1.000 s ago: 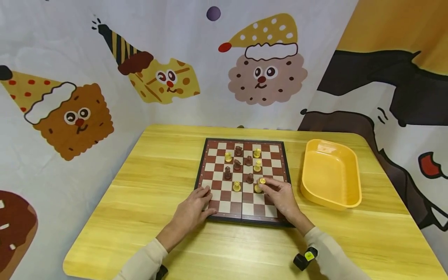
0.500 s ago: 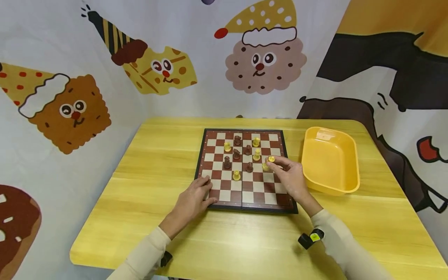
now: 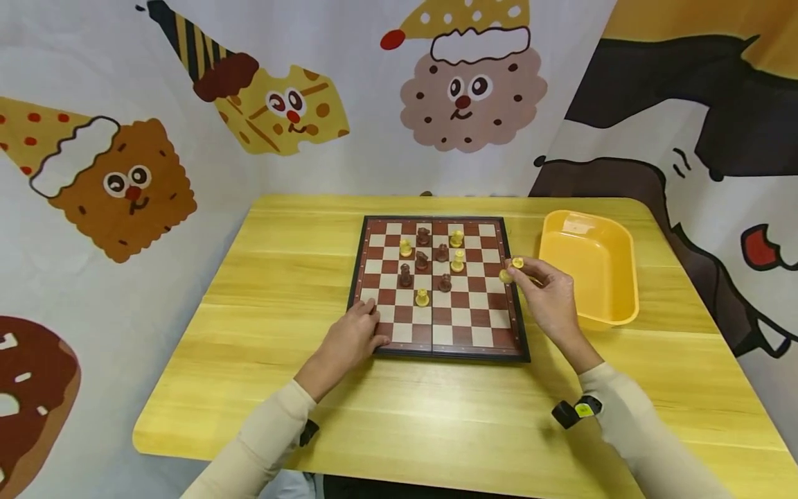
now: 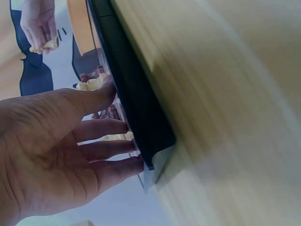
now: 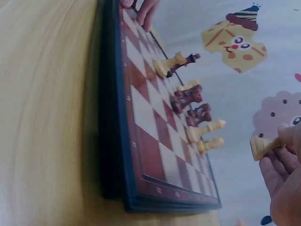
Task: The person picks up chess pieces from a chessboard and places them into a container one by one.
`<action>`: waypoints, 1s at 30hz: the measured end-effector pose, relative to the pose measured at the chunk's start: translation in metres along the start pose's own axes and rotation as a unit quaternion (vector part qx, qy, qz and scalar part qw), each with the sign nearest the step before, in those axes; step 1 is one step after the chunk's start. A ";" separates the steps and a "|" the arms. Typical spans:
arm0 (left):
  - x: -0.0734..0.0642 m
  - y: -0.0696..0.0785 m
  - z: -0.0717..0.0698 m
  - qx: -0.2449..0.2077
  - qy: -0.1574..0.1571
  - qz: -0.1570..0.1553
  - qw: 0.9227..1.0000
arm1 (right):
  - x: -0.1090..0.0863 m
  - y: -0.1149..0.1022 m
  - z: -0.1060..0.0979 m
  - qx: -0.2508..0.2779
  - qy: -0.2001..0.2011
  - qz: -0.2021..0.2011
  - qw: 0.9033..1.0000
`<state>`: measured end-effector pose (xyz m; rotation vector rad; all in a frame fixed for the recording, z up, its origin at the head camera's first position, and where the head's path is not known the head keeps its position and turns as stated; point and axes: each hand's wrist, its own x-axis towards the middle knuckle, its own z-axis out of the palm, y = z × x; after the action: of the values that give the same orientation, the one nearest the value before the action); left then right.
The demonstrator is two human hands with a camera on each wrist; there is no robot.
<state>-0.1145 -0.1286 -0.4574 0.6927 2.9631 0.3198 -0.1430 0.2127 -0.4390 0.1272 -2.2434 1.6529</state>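
Note:
A brown-and-white chessboard (image 3: 461, 336) with a dark frame lies on the table. My left hand (image 3: 349, 334) rests on its front left corner, fingers spread over the edge in the left wrist view. Over the board's right edge, my right hand (image 3: 551, 298) pinches a yellow chess piece (image 5: 264, 147) between thumb and fingers; its flared base sticks out and its middle is hidden. On the squares stand several dark pieces, among them a tall one (image 3: 405, 276) and a knight (image 3: 421, 261). Several yellow pieces stand there too, including a tall one (image 3: 458, 262) and a front one (image 3: 422, 298).
To the right of the board, a yellow plastic tray (image 3: 607, 313) stands on the wooden table (image 3: 299, 277), partly overlapped by the right hand. A white curtain (image 3: 368, 104) with cartoon prints hangs behind the table.
My right hand has lifted the yellow piece off the board's front right area and carried it rightward to the board's edge. The left hand stays at its corner. The head view has tilted down.

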 end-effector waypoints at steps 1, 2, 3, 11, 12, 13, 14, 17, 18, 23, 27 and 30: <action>0.002 0.000 0.000 0.000 -0.001 0.001 1.000 | 0.001 0.001 -0.003 -0.004 0.006 -0.003 1.000; 0.003 0.000 0.000 0.000 -0.004 0.002 1.000 | 0.002 0.002 -0.006 -0.007 0.013 -0.004 1.000; 0.003 0.000 0.000 0.000 -0.005 0.001 1.000 | 0.002 0.003 -0.009 -0.012 0.019 -0.006 1.000; -0.001 -0.002 0.004 -0.004 -0.005 -0.008 1.000 | 0.012 0.009 -0.033 -0.047 0.044 0.017 0.998; -0.002 -0.001 0.004 -0.005 -0.008 -0.011 1.000 | 0.013 0.010 -0.037 -0.052 0.052 0.026 0.997; -0.002 -0.001 0.005 -0.005 -0.013 -0.013 1.000 | 0.014 0.011 -0.040 -0.056 0.058 0.035 0.996; -0.002 0.000 0.005 -0.005 -0.020 -0.015 1.000 | 0.015 0.012 -0.044 -0.060 0.066 0.041 0.995; -0.002 0.003 0.006 0.004 -0.034 -0.017 0.999 | 0.019 0.016 -0.055 -0.066 0.092 0.052 0.992; -0.002 0.004 0.006 0.009 -0.038 -0.019 0.999 | 0.019 0.018 -0.058 -0.072 0.099 0.053 0.991; -0.003 0.004 0.005 0.026 -0.025 -0.028 0.999 | 0.019 0.023 -0.070 -0.099 0.118 0.056 0.986; -0.006 0.000 0.005 0.009 0.004 -0.024 1.000 | 0.018 0.025 -0.073 -0.113 0.125 0.062 0.984; -0.006 -0.001 0.006 -0.004 0.016 -0.017 1.000 | 0.018 0.027 -0.076 -0.117 0.126 0.063 0.983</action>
<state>-0.1085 -0.1310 -0.4628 0.6410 2.9984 0.3419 -0.1497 0.2951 -0.4378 -0.2720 -2.2639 1.3625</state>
